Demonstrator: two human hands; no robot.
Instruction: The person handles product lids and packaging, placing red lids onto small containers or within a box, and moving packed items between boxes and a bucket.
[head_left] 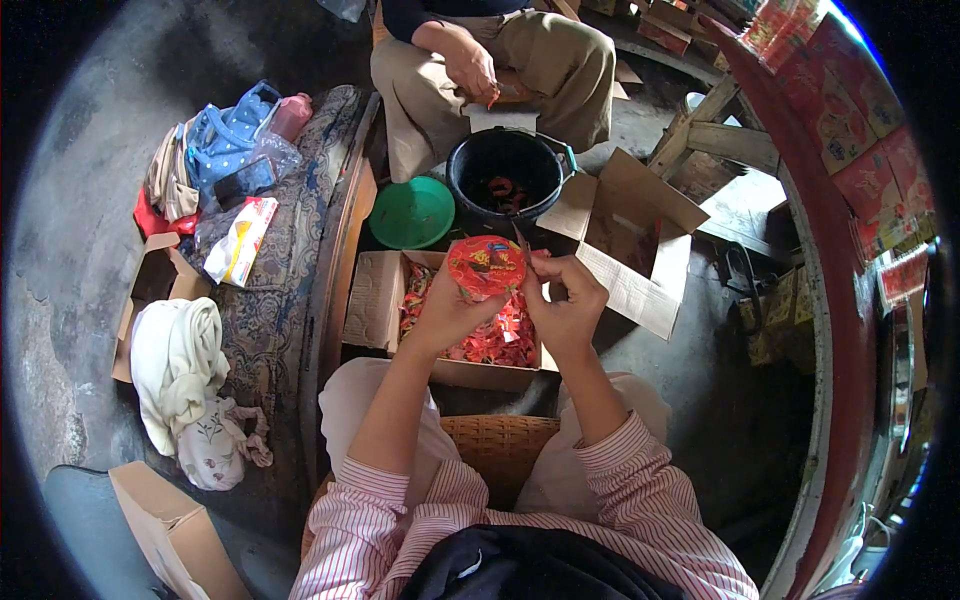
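Note:
My left hand (452, 318) grips a round red disc with yellow and dark printing (487, 262), held up above a cardboard box (372, 302). At the disc's right edge, my right hand (568, 300) is closed on a thin dark blade (522, 242) that points up and away from me. Whether it is a knife or one side of scissors is not plain. Below my hands, the box is heaped with red scraps (500, 342). Just beyond stands a black bucket (460, 190) with some red pieces at its bottom.
A green basin (412, 212) sits left of the bucket, an open cardboard box (630, 285) to its right. Opposite me sits a person whose hand (470, 70) holds a small red piece. A patterned bench (275, 290) with cloths runs along my left; a wooden frame (735, 148) stands right.

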